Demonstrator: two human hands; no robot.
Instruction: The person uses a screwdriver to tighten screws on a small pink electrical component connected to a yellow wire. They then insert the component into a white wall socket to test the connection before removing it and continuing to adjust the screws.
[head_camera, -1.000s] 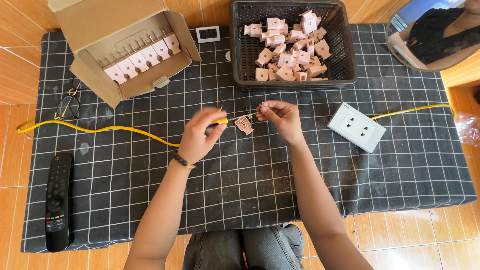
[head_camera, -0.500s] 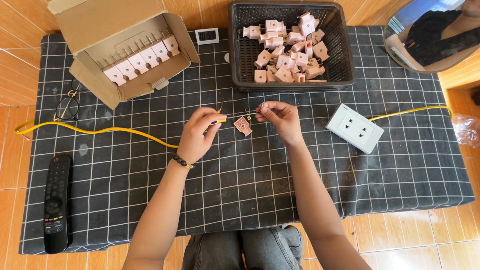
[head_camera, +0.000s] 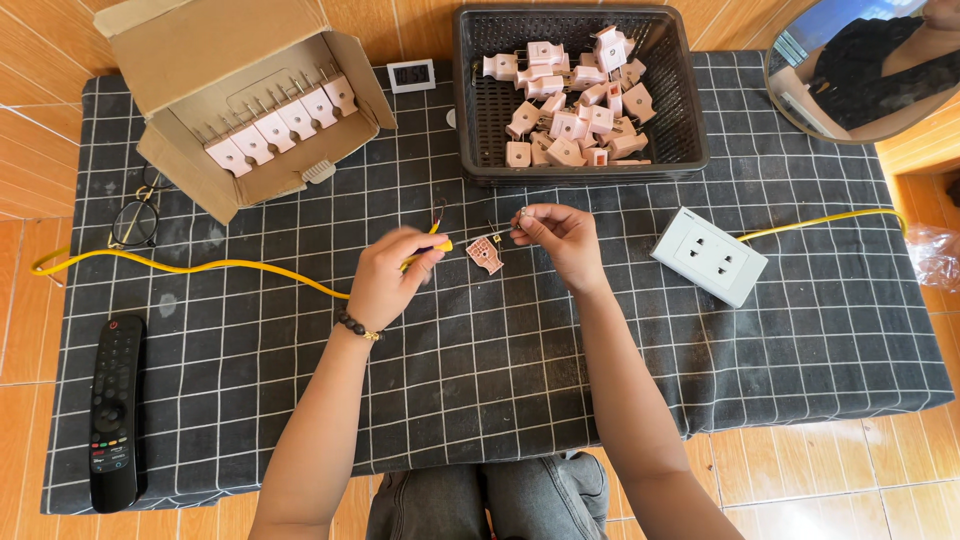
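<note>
- Small pink plug piece (head_camera: 485, 254) lies on the checked cloth (head_camera: 500, 400), centre frame, between both hands.
- Left hand (head_camera: 388, 278) is pinched shut around the yellow cable (head_camera: 200, 266) end, just left of it.
- Right hand (head_camera: 560, 238), fingertips closed on something tiny I cannot make out, sits just right.
- Black basket (head_camera: 690, 150) of pink plugs, top centre.
- Cardboard box (head_camera: 200, 60) upper left; white socket (head_camera: 709, 255) right.

One head-worn camera looks steeply down, fairly close, over the checked cloth (head_camera: 500, 400) on the floor
</note>
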